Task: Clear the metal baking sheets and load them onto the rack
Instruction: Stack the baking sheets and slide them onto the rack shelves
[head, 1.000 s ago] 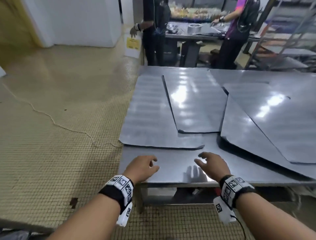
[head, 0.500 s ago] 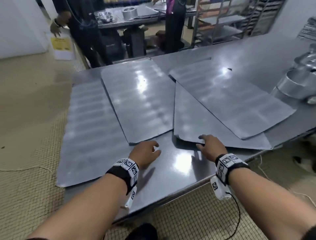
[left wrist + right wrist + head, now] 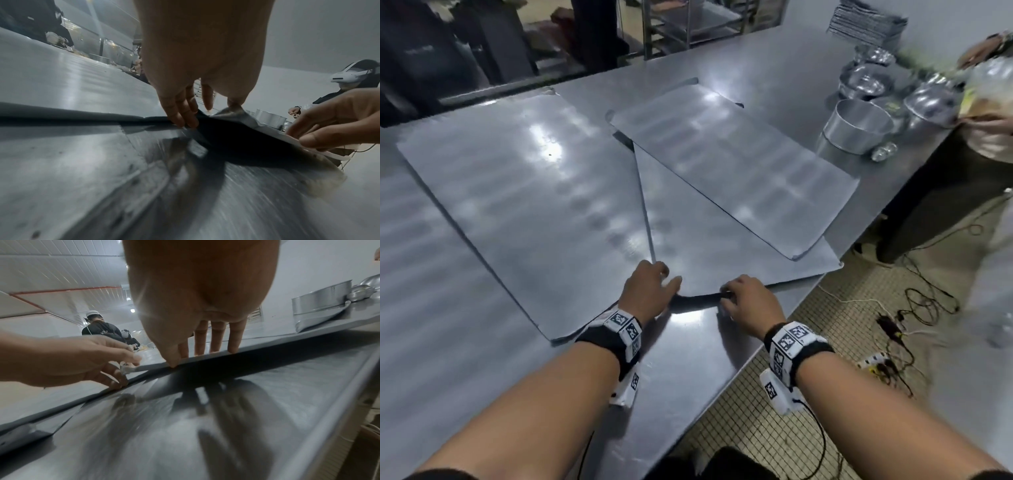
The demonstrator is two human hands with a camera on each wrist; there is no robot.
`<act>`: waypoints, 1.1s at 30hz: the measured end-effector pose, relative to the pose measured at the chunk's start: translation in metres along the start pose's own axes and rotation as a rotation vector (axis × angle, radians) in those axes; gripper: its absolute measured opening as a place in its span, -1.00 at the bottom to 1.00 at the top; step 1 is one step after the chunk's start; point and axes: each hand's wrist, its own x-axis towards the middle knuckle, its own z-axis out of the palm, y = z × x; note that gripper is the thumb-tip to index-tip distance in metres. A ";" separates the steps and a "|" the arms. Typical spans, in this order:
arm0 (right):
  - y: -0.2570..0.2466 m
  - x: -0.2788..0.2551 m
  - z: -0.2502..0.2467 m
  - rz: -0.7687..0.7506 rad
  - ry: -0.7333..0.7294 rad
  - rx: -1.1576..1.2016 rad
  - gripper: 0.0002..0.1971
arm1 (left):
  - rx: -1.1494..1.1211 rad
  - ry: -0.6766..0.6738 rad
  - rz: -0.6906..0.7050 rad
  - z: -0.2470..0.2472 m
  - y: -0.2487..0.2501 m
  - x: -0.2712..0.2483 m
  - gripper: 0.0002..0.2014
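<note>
My left hand (image 3: 650,291) pinches the near corner of a sheet (image 3: 709,246), thumb on top and fingers (image 3: 180,113) curled under its raised edge; my right hand (image 3: 748,301) grips the same near edge a little to the right, thumb under the lip and fingers (image 3: 216,340) on top; that edge is lifted off the bench (image 3: 688,359), a dark gap showing beneath it in both wrist views; the far part of the sheet lies under a second sheet (image 3: 739,164), which sits askew across it towards the right; a third sheet (image 3: 527,205) lies flat on the bench just to the left, its right edge meeting the one I hold by my left hand; a fourth sheet (image 3: 424,274) lies further left, partly under the third; at the far right of the bench stand a round tin (image 3: 856,126) and some metal bowls (image 3: 866,80), beside another person's hands (image 3: 986,54); cables (image 3: 893,325) trail on the tiled floor (image 3: 774,428) to my right.
</note>
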 end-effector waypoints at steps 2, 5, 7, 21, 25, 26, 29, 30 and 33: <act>0.005 0.000 -0.005 0.013 -0.034 -0.001 -0.69 | -0.022 -0.013 0.004 0.007 0.000 0.007 -0.65; 0.017 0.008 -0.021 0.028 -0.062 0.019 -0.67 | -0.050 -0.014 -0.004 0.012 0.001 0.016 -0.73; 0.033 0.017 -0.035 0.053 -0.042 0.031 -0.66 | -0.060 -0.021 -0.010 0.014 0.003 0.020 -0.74; 0.214 0.096 -0.124 -0.120 -0.238 -0.078 -0.73 | -0.069 0.062 -0.323 0.025 0.028 0.035 -0.54; 0.226 0.109 -0.115 -0.289 -0.261 -0.106 -0.85 | -0.275 0.165 -0.382 0.045 0.037 0.031 -0.11; 0.226 0.113 -0.114 -0.324 -0.252 -0.105 -0.85 | -0.298 0.175 -0.381 0.050 0.039 0.030 -0.01; 0.216 0.119 -0.112 -0.416 -0.245 -0.077 -0.85 | -0.254 0.142 -0.361 0.066 0.047 0.031 -0.20; 0.209 0.120 -0.110 -0.436 -0.248 -0.061 -0.85 | -0.246 0.135 -0.345 0.072 0.052 0.030 -0.29; 0.179 0.119 -0.100 -0.514 -0.244 -0.043 -0.82 | -0.273 0.134 -0.324 0.085 0.064 0.024 -0.33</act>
